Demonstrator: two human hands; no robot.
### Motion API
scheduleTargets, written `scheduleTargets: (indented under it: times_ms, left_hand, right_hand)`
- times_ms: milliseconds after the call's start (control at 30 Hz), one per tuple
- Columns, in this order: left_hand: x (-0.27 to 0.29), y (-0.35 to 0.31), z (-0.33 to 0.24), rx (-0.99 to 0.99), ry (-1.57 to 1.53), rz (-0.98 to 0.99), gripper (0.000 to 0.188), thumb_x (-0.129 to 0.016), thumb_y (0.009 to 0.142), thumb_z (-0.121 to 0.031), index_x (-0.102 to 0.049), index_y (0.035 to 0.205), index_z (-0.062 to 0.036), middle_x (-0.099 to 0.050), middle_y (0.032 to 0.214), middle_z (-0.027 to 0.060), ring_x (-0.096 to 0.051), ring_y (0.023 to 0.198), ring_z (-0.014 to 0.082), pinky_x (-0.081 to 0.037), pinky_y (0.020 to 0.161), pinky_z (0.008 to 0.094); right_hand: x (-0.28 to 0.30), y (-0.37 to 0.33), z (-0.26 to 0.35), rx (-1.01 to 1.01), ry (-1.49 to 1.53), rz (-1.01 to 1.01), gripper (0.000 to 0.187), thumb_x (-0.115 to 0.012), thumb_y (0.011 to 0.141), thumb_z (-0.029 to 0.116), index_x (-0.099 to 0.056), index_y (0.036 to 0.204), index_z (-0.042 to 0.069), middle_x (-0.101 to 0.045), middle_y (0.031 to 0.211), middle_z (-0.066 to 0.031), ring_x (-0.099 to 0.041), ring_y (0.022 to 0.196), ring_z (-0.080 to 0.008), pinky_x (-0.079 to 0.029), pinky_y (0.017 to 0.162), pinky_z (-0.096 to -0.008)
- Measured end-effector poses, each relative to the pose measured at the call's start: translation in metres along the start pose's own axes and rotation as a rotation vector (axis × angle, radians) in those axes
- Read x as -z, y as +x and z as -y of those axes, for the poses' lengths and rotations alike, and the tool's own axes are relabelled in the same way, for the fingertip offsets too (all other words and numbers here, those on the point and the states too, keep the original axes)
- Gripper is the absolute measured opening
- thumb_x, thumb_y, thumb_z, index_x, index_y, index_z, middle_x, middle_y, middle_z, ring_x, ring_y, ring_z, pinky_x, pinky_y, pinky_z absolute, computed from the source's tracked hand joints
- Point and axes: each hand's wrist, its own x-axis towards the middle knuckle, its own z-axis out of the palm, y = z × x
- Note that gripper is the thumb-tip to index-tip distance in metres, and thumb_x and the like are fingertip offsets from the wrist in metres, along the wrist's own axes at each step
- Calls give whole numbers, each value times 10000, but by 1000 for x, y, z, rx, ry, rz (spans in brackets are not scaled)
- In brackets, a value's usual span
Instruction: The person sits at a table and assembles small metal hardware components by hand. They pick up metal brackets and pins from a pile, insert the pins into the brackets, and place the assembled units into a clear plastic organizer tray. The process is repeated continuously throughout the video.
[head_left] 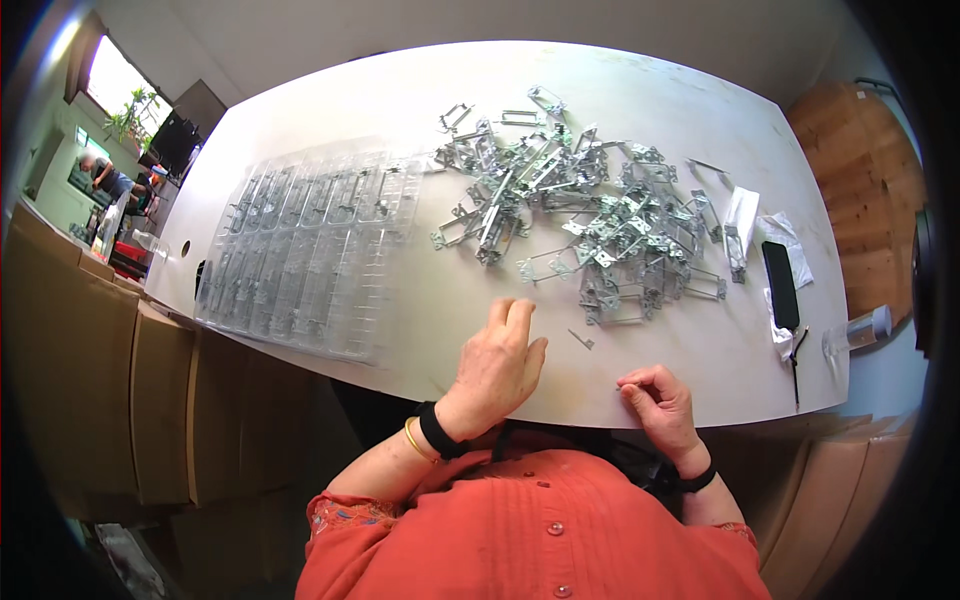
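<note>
My left hand (497, 362) is over the near part of the white table, fingers stretched forward and thumb apart, holding nothing that I can see. By the table's front edge my right hand (658, 402) is closed in a pinch; whatever its fingertips hold is too small to make out. Between the hands and the heap lies a small loose metal strip (581, 340). Just beyond spreads a tangled heap of silvery metal brackets (625, 225), with several single brackets around its edge. Clear plastic trays (300, 250) with long compartments sit left of my left hand, and metal parts show in them.
At the right lie a black phone (780, 285), white crumpled paper (795, 250) and a clear plastic cup (858, 332) on its side. Cardboard boxes (85, 350) stand below the table's left side. Another person (105, 178) is far off at the left.
</note>
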Motion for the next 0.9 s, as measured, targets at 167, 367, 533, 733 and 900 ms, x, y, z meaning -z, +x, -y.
scheduleTargets:
  times_ms: [167,367,533,733,900]
  left_hand:
    - [-20,44,-13,-5,97,20,594,-750,932,-169,-454,1408,28,-538,1376,317,-673,1026,549,-592,833,559]
    - [-49,84,-7,68,245,82,528,-751,949,-269,-519,1297,52,-584,1322,306,-697,1075,499,-599,880,533]
    - [-56,95,-3,113,301,115,381,-733,958,-271,-588,1134,34,-634,1203,246,-712,1037,461,-594,860,532]
    - [-63,99,5,91,322,33,241,-678,960,-182,-613,1053,31,-647,1150,246,-727,941,458,-601,819,523]
    - [-63,104,7,27,274,-52,160,-649,985,-152,-631,985,7,-683,1050,235,-720,897,456,-595,788,519]
  right_hand:
    - [9,-2,-8,83,56,54,69,-724,1018,-10,-712,1076,25,-767,1081,-78,-703,1002,-133,-565,908,-284]
    - [11,-3,-20,151,96,73,72,-730,1015,-6,-706,1075,27,-750,1084,-73,-699,995,-135,-573,885,-283]
    - [11,-3,-19,188,79,64,80,-729,1008,-17,-697,1069,23,-750,1066,-85,-702,975,-145,-573,869,-285]
    - [10,-3,-19,202,96,53,88,-732,1001,-22,-688,1066,19,-752,1051,-91,-712,968,-158,-575,865,-290]
    - [9,-2,-19,192,96,49,88,-738,1000,-13,-690,1066,19,-752,1053,-88,-711,966,-156,-575,859,-289]
